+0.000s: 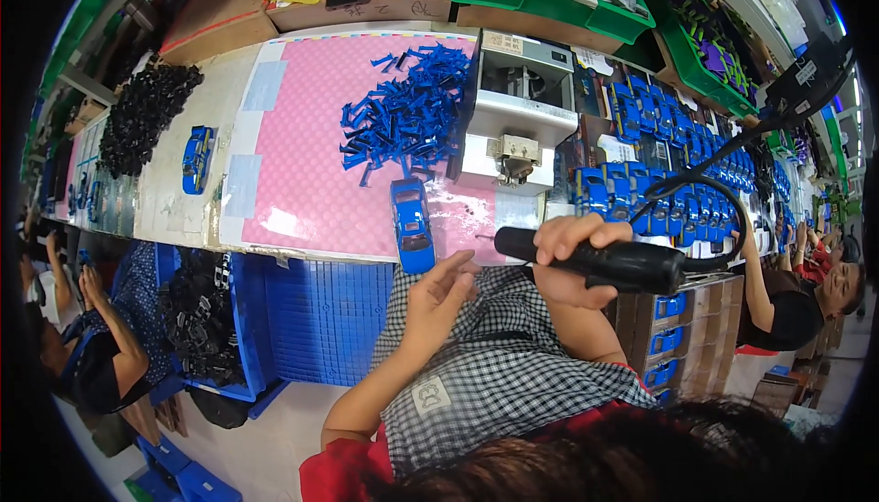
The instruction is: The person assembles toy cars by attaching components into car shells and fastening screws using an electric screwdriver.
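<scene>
A blue toy car [412, 224] lies on the pink bubble-textured mat [307, 154], close to the table's front edge. My left hand [438, 305] is just below and to the right of its near end, fingers stretched out and apart, with nothing seen in them. In my right hand [579, 259] is a black electric screwdriver [632, 267], held sideways. Its bit points left toward the car and stands apart from it. Beyond the car spreads a pile of small blue plastic parts [407, 103].
A silver metal screw feeder [522, 90] stands right of the pile. Rows of blue cars [641, 195] fill the right side, crossed by the screwdriver's black cable [732, 149]. Another blue car [197, 161] and black parts [146, 117] lie left. A blue crate [316, 319] sits below.
</scene>
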The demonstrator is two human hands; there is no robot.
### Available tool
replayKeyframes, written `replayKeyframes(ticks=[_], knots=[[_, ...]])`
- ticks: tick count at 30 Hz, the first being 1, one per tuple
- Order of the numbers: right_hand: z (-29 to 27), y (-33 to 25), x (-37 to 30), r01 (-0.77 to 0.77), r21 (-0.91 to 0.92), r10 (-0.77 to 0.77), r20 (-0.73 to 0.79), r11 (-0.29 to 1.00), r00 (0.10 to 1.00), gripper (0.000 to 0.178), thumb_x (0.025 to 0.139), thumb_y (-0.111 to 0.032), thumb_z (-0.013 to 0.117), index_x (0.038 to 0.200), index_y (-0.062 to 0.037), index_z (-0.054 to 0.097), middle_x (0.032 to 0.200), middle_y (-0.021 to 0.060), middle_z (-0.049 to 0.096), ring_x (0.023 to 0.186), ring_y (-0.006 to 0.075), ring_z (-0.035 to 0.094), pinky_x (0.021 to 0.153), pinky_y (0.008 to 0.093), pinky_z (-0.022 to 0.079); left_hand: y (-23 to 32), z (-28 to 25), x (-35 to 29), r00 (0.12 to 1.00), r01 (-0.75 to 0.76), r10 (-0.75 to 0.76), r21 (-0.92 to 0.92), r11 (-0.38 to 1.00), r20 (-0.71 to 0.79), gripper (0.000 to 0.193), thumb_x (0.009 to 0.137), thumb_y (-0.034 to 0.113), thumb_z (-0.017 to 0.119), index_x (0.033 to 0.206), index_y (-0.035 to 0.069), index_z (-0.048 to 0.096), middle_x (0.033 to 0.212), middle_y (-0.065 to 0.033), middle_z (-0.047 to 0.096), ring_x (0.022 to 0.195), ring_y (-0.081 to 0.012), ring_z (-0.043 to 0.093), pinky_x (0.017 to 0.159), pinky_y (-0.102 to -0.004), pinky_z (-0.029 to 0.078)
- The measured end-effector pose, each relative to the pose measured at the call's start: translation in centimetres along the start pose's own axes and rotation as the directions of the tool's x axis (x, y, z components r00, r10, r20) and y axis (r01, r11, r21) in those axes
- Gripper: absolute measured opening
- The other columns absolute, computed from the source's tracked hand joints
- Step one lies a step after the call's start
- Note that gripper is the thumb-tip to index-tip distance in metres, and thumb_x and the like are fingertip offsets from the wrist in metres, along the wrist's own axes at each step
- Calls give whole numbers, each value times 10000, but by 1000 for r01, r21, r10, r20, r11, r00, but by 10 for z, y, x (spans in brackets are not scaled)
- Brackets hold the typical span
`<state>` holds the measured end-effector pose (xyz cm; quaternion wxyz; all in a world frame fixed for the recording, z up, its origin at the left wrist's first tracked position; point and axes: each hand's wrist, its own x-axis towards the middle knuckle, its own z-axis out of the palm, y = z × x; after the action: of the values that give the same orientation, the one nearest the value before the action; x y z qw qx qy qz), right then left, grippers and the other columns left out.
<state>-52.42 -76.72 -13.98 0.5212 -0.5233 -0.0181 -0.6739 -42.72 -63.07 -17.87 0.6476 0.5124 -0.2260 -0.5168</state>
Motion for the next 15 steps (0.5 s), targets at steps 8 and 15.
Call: replayKeyframes(ticks=[8,15], knots=[[4,-44,-7,-22,130,17,40,991,999,592,776,-571,619,1023,-97,366,766,71,505,589,199,530,564,333,462,-9,8,-5,999,36,-38,-149,988,-7,256,886,72,576,1108,-54,590,947,-122,645,691,-138,582,647,-259,497],[7,-53,-14,54,156,-51,-26,986,998,608,772,-571,622,1025,-79,367,743,73,509,569,206,542,565,350,477,-15,15,-8,997,75,-72,-192,979,23,250,878,77,593,1096,-46,601,909,-132,655,686,-128,590,637,-246,502]])
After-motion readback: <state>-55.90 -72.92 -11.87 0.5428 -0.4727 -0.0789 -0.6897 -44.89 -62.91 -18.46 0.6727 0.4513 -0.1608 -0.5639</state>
